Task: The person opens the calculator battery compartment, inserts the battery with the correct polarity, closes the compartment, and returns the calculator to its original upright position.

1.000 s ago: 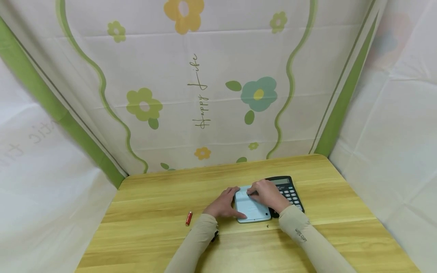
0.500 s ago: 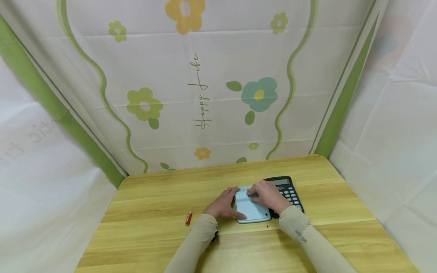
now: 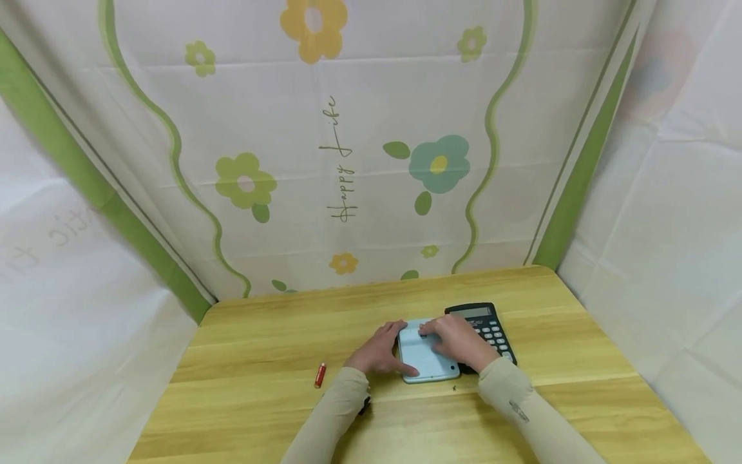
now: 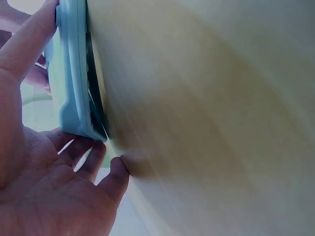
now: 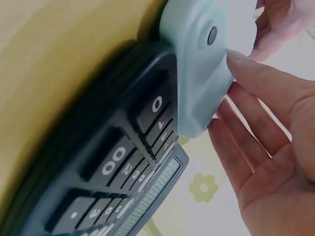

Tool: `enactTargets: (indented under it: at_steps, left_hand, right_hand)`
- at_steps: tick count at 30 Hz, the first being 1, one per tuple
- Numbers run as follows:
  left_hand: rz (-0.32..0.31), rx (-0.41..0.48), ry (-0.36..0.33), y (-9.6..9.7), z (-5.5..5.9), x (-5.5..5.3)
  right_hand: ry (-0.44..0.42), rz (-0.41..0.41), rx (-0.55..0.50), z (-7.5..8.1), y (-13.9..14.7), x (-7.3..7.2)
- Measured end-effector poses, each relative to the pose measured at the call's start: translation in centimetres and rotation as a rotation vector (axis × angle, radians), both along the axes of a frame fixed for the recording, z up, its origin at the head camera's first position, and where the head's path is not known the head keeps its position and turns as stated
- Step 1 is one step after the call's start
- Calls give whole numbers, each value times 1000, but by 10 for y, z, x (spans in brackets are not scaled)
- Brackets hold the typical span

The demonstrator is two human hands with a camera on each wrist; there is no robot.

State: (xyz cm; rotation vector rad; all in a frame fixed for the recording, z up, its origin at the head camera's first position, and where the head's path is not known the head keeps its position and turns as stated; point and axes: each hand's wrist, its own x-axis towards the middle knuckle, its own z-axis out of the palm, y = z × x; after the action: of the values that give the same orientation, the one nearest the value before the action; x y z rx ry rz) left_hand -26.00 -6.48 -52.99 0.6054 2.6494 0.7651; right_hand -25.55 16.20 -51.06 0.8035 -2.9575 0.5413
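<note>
Head view, pale blue case (image 3: 416, 353): lower centre-right, between your left hand (image 3: 377, 352) and right hand (image 3: 460, 341), both touching it; long axis seemingly up the frame.
Left wrist view, left hand: holding case edges, upper left.
Right wrist view, right hand: fingers nearly straight, touching case, upper centre.

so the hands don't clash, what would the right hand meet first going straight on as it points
Likely the left hand, at the left side of the light blue device; the right hand points toward it, though depth is unclear.
</note>
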Motion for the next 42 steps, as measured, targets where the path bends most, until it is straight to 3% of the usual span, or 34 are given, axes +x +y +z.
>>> enactTargets:
  at_steps: [8,11,16,20,25,31,38,42]
  left_hand:
    - [2,-10,-1,-2,-2,5]
    - [33,-30,3,1,0,8]
    - [100,-65,101,6,7,17]
    - [129,2,169,10,7,23]
    - [152,144,115,7,2,26]
    - [126,234,60,2,2,23]
    - [103,341,47,-2,11,20]
    - [97,346,66,-4,21,20]
  right_hand:
    - [62,5,33,1,3,17]
    - [102,13,40,1,6,21]
    - [135,55,46,0,9,22]
    - [159,86,56,-1,11,21]
    - [173,106,63,-4,11,20]
    - [175,105,77,-4,11,19]
    - [180,84,31,-2,9,19]
    - [195,62,-35,-1,4,21]
